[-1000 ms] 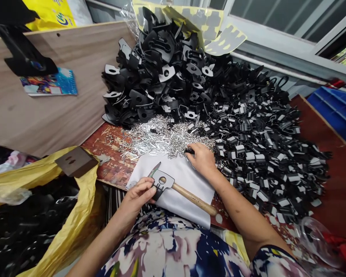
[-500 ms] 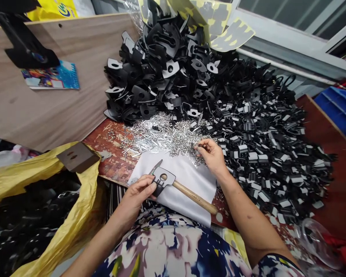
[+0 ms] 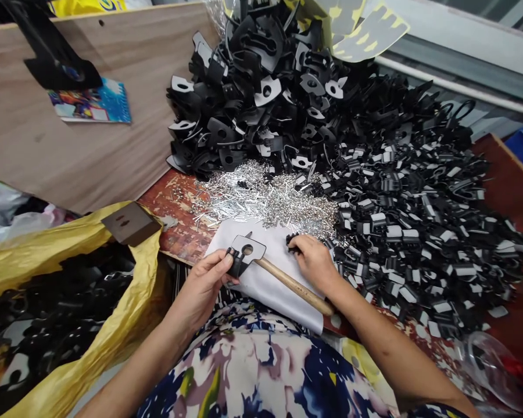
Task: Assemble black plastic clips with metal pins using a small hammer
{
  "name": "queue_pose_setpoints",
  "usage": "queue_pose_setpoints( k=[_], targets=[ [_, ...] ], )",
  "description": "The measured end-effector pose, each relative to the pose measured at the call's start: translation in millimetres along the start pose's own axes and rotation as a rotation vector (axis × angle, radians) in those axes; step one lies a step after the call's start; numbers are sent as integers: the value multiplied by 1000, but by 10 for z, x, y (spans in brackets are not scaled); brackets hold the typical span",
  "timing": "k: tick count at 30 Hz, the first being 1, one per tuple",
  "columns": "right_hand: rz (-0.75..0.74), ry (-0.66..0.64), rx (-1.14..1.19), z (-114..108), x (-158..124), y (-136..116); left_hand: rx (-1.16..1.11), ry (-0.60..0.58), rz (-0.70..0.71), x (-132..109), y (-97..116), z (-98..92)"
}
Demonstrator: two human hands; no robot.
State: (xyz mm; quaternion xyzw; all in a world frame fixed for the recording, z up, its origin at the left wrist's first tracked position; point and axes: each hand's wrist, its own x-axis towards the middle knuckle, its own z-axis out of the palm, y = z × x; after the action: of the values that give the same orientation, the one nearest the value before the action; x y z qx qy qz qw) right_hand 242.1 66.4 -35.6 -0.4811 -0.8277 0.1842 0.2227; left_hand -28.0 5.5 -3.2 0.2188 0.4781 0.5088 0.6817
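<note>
My left hand [image 3: 209, 271] is closed on a flat plastic clip piece [image 3: 255, 251] with a round hole. Its face looks pale in the light, and its lower edge has black knuckles. Under the piece, a hammer [image 3: 294, 285] lies with its wooden handle pointing down to the right. Most of the hammer's head is hidden, and only a pointed tip shows. A small black part [image 3: 291, 242] is pinched in the fingers of my right hand [image 3: 316, 261], over the white cloth [image 3: 272, 235]. Just beyond is a heap of silvery pins and springs [image 3: 261, 197].
Large black clip pieces [image 3: 248, 87] are piled at the back, smaller ones [image 3: 401, 232] at the right. A yellow sack [image 3: 146, 261] of black parts stands at left, with a brown block [image 3: 131, 223] on its rim. A wooden board [image 3: 126, 151] rises behind. A clear plastic tub [image 3: 483, 366] sits at lower right.
My right hand has come back from the metal heap toward my body and now shows a small black part in its fingers. The left hand has turned the clip piece slightly. The view has shifted.
</note>
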Motion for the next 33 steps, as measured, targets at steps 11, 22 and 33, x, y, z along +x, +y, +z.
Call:
queue_pose_setpoints(
  k=[11,22,33],
  targets=[
    [174,-103,560,-353,288,22,164,-38,90,40,0,-8],
    [580,51,1429,-304,196,-323,1211,172,920,303,299,188],
    [160,306,917,-103,6,-602,732,-218,589,394,92,663]
  ],
)
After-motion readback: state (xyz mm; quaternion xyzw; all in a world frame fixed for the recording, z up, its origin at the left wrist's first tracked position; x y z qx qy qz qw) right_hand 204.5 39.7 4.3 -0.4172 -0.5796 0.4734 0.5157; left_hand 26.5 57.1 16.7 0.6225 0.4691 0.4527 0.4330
